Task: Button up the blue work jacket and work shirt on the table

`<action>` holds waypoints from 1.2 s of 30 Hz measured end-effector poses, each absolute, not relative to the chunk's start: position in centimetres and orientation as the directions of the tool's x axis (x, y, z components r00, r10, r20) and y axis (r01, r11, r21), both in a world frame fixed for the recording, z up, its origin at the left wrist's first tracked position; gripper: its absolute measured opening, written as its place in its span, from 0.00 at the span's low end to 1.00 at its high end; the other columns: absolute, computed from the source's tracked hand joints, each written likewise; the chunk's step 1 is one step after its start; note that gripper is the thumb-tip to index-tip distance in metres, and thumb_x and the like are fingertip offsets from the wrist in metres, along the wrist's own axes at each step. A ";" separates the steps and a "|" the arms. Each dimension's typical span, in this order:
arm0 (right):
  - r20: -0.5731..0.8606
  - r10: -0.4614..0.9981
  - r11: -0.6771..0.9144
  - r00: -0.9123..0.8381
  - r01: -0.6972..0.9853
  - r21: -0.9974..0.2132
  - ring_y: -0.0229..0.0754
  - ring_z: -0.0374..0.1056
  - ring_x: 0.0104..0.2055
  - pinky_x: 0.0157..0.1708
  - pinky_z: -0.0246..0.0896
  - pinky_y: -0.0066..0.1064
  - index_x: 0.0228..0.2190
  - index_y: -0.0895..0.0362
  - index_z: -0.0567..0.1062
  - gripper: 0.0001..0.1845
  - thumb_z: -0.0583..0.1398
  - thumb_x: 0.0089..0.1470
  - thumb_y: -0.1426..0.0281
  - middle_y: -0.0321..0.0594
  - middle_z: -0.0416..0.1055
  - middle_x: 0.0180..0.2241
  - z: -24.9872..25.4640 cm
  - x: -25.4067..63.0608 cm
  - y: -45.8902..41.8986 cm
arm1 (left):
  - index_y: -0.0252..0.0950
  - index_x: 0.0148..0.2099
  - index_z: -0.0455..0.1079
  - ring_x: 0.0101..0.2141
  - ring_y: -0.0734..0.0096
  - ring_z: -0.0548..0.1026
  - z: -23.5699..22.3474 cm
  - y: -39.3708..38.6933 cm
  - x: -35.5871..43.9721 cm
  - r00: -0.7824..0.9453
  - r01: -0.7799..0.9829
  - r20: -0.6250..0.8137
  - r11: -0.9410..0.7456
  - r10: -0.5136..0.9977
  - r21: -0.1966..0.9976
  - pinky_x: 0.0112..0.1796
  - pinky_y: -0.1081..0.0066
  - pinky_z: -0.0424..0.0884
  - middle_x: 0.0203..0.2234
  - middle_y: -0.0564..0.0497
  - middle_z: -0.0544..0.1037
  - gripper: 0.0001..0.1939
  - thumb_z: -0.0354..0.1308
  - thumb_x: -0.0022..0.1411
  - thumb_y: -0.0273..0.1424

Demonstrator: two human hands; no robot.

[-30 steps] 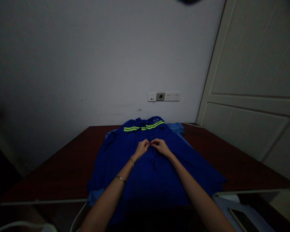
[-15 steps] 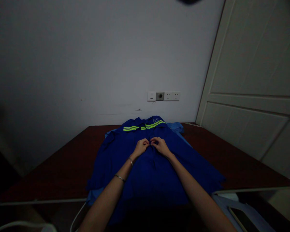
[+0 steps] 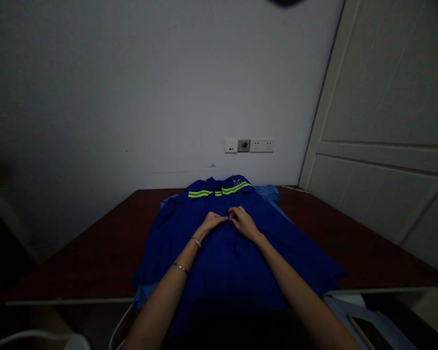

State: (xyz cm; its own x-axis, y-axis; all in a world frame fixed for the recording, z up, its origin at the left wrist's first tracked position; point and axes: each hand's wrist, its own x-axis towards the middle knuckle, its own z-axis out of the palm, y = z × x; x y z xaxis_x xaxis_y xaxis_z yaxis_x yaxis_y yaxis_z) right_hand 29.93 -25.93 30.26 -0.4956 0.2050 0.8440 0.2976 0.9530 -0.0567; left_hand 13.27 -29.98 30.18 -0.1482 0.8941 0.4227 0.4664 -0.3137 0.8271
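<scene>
A dark blue work jacket (image 3: 211,262) with yellow-green reflective stripes across the chest lies spread front side up, its collar toward the wall. At the middle of its front opening my left hand (image 3: 213,221) is closed, thumb and fingers pinching the jacket's edge. Right beside it my right hand (image 3: 243,221) has its fingers curled and its fingertips pinched on the other side of the opening. The fingertips of both hands nearly meet. Whatever small part lies between them is too dark and small to make out.
The jacket lies on a dark red-brown table (image 3: 105,243) against a wall. Lighter blue cloth (image 3: 270,193) shows under it. Wall sockets (image 3: 262,145) are behind, and a door (image 3: 383,146) stands at right. A phone (image 3: 370,333) lies low at right; a white cable (image 3: 120,323) hangs at left.
My left hand has flattened, its fingers stretching further toward the right hand at the opening. My right fingers have shifted slightly. The jacket stays in place; the view has moved a little.
</scene>
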 end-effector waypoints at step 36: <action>0.611 0.763 0.589 -0.211 -0.164 -0.792 0.37 0.67 0.25 0.29 0.59 0.27 0.35 0.56 0.61 0.26 0.63 0.31 0.74 0.30 0.70 0.22 30.0 27.9 -23.6 | 0.29 0.30 0.76 0.18 0.80 0.63 30.3 -30.0 13.9 -0.223 0.418 0.464 -0.346 0.858 0.840 0.21 0.77 0.56 0.18 0.52 0.75 0.12 0.61 0.43 0.31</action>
